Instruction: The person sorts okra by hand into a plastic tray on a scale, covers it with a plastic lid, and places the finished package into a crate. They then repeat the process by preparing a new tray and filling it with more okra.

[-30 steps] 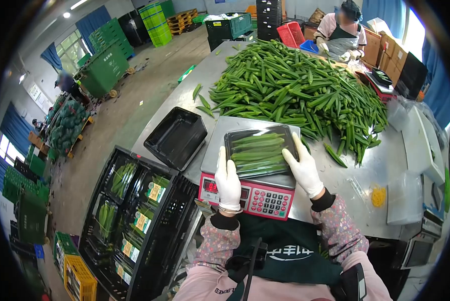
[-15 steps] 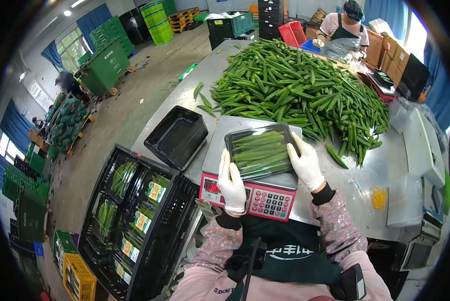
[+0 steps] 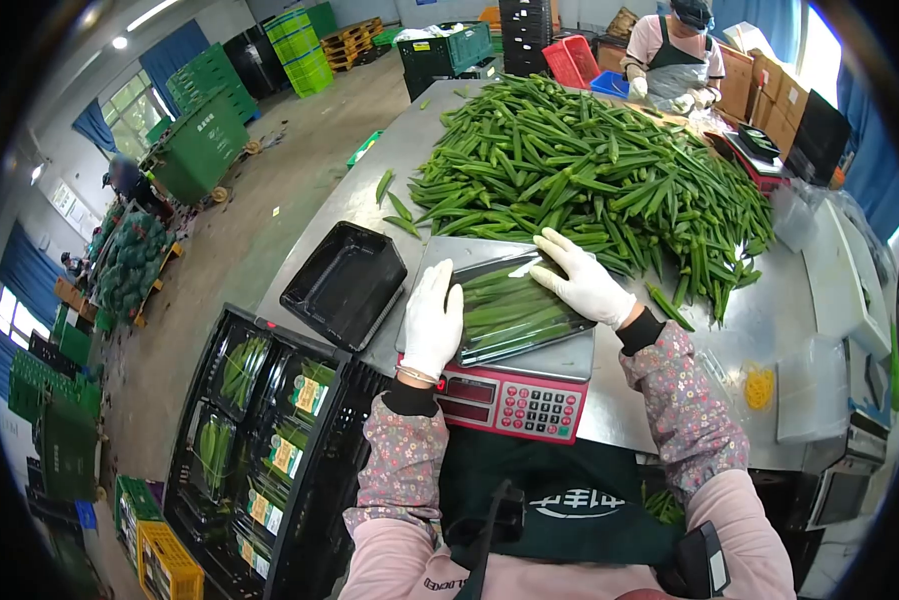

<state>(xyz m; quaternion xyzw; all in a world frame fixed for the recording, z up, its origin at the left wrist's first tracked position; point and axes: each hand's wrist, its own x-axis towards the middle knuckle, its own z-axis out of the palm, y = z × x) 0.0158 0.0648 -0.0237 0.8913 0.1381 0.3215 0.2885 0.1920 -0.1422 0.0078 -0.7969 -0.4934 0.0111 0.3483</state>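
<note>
A black tray of okra under a clear cover [image 3: 514,312] sits slightly askew over the metal plate of the red scale [image 3: 529,405]. At its left side my gloved left hand [image 3: 432,318] has its thumb and long fingers against the edge. My gloved right hand [image 3: 569,280] grips the upper right corner, fingers reaching over the cover. Both hands hold the tray between them; the fingertips under the rim are hidden. Left of the scale stands a bare black tray [image 3: 345,285]. A large heap of loose okra [image 3: 589,180] lies behind the scale.
A black crate [image 3: 299,480] at lower left holds several packed okra trays with labels. Yellow rubber bands [image 3: 757,387] and a clear plastic box [image 3: 811,395] lie on the right. Across the metal table [image 3: 354,205] a co-worker [image 3: 674,60] handles a plastic bag.
My left hand has moved up and left along the tray's edge. My right hand has shifted up and left over its upper corner. The scale's red digits no longer show.
</note>
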